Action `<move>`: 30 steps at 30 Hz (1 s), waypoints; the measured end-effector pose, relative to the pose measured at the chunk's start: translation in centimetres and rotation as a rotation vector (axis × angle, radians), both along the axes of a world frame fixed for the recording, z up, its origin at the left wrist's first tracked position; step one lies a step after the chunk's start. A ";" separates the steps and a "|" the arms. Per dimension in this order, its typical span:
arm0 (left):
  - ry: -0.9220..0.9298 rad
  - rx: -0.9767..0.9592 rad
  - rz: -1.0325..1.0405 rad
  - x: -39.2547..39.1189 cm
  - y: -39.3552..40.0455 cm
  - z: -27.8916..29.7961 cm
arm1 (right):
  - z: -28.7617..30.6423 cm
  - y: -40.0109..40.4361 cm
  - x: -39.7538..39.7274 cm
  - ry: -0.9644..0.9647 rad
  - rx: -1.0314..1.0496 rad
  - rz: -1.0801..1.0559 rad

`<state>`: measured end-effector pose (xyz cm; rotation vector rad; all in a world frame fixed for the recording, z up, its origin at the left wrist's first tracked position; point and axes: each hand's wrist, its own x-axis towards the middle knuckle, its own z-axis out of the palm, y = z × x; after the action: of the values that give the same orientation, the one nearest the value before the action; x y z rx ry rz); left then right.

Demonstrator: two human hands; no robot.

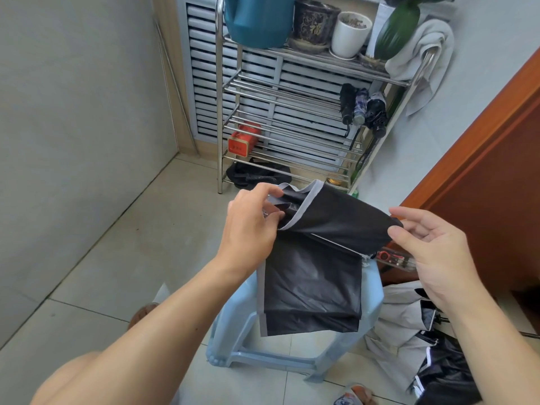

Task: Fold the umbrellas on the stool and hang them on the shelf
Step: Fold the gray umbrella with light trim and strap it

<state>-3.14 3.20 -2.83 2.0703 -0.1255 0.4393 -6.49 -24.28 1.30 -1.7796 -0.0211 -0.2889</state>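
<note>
- The person has two bare arms. No sleeves show on them.
- The left hand (252,220) has no rings and no glove.
- The right hand (435,252) is bare too, with short, plain nails.
- No watch or band sits on either wrist.
- Low down, a foot wears a sandal (352,397) with a grey and orange strap, and the toes peek out.

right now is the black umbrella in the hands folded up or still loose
Still loose: the black umbrella has unrolled flaps hanging over the stool, the left hand and right hand pinching its cloth.
</note>
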 end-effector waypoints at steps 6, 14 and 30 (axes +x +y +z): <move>-0.018 0.066 -0.011 -0.1 0.4 -0.6 | 0.0 0.1 -0.1 -0.004 0.032 0.000; 0.046 0.058 -0.034 -0.2 0.3 -0.9 | 0.1 0.2 -0.1 0.008 0.050 0.017; 0.119 -0.078 0.044 0.8 0.5 -1.8 | 0.1 0.3 -0.2 0.020 0.097 0.008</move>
<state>-2.38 3.67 -4.59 2.0193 0.0075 0.3415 -6.65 -24.01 1.39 -1.6856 -0.0004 -0.2620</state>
